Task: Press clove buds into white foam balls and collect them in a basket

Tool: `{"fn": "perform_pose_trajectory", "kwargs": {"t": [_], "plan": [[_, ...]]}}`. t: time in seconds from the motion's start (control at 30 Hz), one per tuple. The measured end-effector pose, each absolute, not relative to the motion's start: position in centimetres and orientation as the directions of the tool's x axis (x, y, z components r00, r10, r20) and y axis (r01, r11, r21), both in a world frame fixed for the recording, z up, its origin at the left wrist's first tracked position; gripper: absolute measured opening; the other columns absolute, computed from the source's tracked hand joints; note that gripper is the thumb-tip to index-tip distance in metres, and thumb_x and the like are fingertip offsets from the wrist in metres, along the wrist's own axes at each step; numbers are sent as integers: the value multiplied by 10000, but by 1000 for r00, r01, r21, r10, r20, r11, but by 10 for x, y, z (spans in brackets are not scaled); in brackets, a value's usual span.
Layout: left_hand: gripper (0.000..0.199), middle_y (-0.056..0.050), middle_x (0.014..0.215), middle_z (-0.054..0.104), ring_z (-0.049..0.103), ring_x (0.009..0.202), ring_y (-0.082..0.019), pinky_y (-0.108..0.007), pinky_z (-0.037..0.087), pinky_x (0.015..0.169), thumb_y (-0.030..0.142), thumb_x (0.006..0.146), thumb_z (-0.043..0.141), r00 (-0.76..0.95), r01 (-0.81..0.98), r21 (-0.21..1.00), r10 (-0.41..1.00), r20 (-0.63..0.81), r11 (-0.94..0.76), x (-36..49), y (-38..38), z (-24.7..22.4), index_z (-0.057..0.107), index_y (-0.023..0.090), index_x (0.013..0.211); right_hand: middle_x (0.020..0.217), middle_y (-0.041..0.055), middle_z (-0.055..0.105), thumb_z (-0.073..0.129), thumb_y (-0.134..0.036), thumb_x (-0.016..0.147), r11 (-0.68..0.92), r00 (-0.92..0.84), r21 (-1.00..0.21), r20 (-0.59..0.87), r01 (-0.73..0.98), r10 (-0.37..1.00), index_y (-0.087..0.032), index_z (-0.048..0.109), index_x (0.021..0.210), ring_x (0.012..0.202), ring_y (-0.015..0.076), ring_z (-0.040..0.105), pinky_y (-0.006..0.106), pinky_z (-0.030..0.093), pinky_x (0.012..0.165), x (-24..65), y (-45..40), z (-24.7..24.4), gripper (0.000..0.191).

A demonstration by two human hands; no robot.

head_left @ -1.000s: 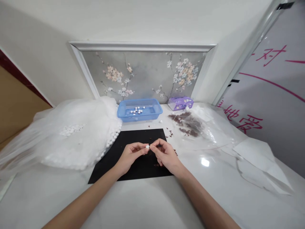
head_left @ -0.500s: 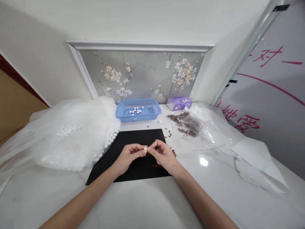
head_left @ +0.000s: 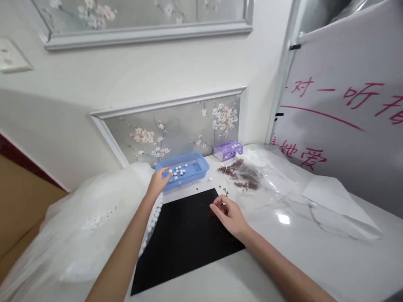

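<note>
My left hand (head_left: 160,181) reaches over the near left corner of a blue plastic basket (head_left: 201,170). A small white ball (head_left: 170,171) is at its closed fingertips. Several similar white balls (head_left: 181,171) lie inside the basket, some with a dark spot. My right hand (head_left: 229,216) is low over the right side of a black mat (head_left: 179,235), its thumb and fingers curled together. Small brown pieces (head_left: 213,213) lie beneath and beside it; whether the fingers pinch one is hidden.
A large clear bag of white balls (head_left: 103,226) fills the left side. At the right, a plastic bag (head_left: 252,172) holds brown pieces. A purple tissue pack (head_left: 228,150) stands by the wall, and a white sheet (head_left: 340,205) lies far right.
My hands have parted from where they met around a white ball. My left hand has moved forward to the basket with it; my right stays near the brown pieces. The view has tilted up.
</note>
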State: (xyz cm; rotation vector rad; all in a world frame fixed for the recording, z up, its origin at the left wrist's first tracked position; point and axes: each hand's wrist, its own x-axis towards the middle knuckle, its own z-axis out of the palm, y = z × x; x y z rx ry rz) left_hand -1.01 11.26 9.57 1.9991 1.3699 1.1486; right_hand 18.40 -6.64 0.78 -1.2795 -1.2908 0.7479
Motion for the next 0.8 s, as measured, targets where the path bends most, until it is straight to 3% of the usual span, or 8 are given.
{"fn": "perform_pose_trajectory", "kwargs": {"t": [0.1,0.2,0.3,0.4,0.5,0.67,0.77,0.8], "plan": [[398,-118,1183,582,423,1203,-325,-455,242,1048,350,643,678,172,541,692,869,464,-477,-18,78,75,622,184,1001,599,-44,450,470,-303,846,219,174,-830,350,512,920,-205,504,787,525,110,427,231,354,513,190,-66,8,120],[356,-108,1157,584,493,1128,-283,-430,332,995,371,754,581,155,496,722,868,473,-482,-29,21,34,573,197,1065,733,-11,545,450,-242,852,78,215,-672,342,737,915,-202,524,829,632,122,512,242,403,606,196,-48,10,88],[270,-69,950,654,592,942,-275,-403,446,849,409,731,605,127,353,896,962,240,-270,-35,-19,-1,614,199,900,864,36,584,509,-191,823,-47,285,-619,291,784,913,-170,559,872,773,147,554,268,421,709,201,-8,12,73],[277,-69,905,652,612,895,-248,-355,482,780,428,766,561,164,311,924,970,180,-224,-36,-29,-13,601,185,893,975,89,586,554,-209,824,-176,375,-603,221,778,900,-114,556,992,878,181,563,328,444,775,202,37,10,193],[277,-62,842,641,622,807,-215,-322,487,746,420,751,582,132,237,959,983,130,-159,-34,-25,-11,597,166,861,1025,59,585,545,-300,860,-223,390,-593,168,774,906,-136,565,1014,887,171,575,366,477,776,196,64,9,226],[341,-50,805,633,606,665,-148,-256,485,646,422,739,623,125,63,997,991,44,-52,-31,-19,-8,597,153,947,1008,101,570,518,-201,858,-104,333,-623,263,775,906,-128,615,955,820,173,589,323,453,765,165,42,16,156],[483,-72,997,631,629,708,-126,-238,500,661,419,780,595,165,-186,981,986,-24,55,-30,-17,-5,485,207,1199,1050,16,558,562,-264,832,128,140,-642,350,756,926,-241,618,998,673,81,560,226,456,695,133,9,18,177],[496,-78,1079,616,639,805,-134,-242,501,725,423,805,565,182,-264,960,982,-48,96,-31,-16,-4,447,237,1250,1013,18,567,547,-227,833,293,4,-671,404,681,915,-231,617,1002,625,71,539,212,454,645,122,-1,17,183]]}}
